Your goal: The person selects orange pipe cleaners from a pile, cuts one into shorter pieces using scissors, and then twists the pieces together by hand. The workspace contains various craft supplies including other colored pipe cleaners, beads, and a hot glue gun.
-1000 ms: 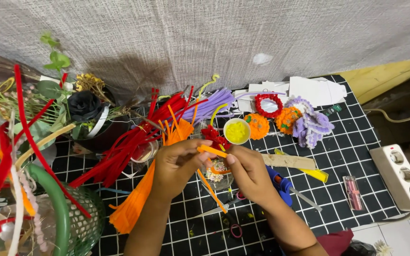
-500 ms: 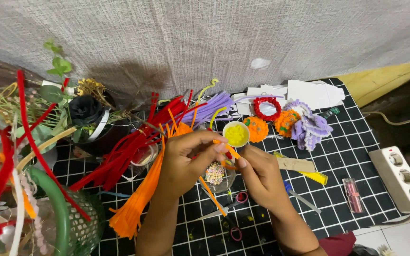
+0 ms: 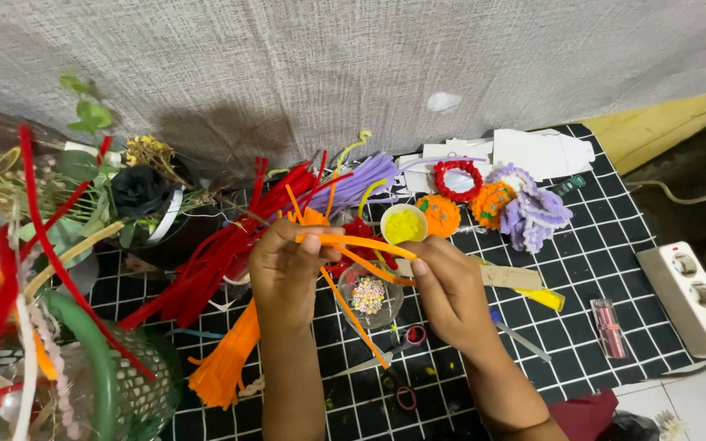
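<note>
Orange pipe cleaners [image 3: 361,249] run between both hands above the desk's [image 3: 606,253] middle, their long axis slanting from upper left to lower right. Left hand [image 3: 286,269] pinches the upper ends; right hand [image 3: 449,287] pinches them lower down (both equally near). A small bead dish [image 3: 368,296] sits just beneath.

Both forearms rose from the bottom edge; the left hand [image 3: 286,269] and right hand [image 3: 451,290] pinched shut mid-frame.
</note>
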